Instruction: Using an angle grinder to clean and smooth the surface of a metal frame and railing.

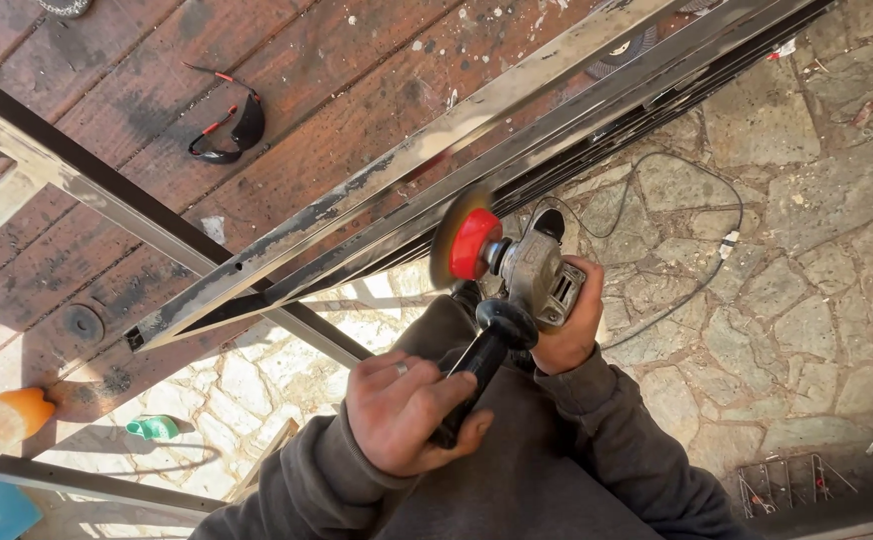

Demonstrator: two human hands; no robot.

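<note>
I hold an angle grinder [537, 275] with a red-hubbed wire wheel [465, 243] close to the edge of long steel square tubes [407, 175] lying on a wooden workbench. My left hand [402, 410] grips the grinder's black side handle [482, 365]. My right hand [572, 320] wraps around the grey grinder body. The wheel looks blurred and sits just beside the nearest tube.
Black safety glasses [229, 130] lie on the brown wooden bench [107, 90]. A dark steel bar [117, 200] crosses diagonally. The grinder's cable [697, 230] loops over the stone paving [807, 300]. An orange object [17, 412] and a green object [154, 428] sit lower left.
</note>
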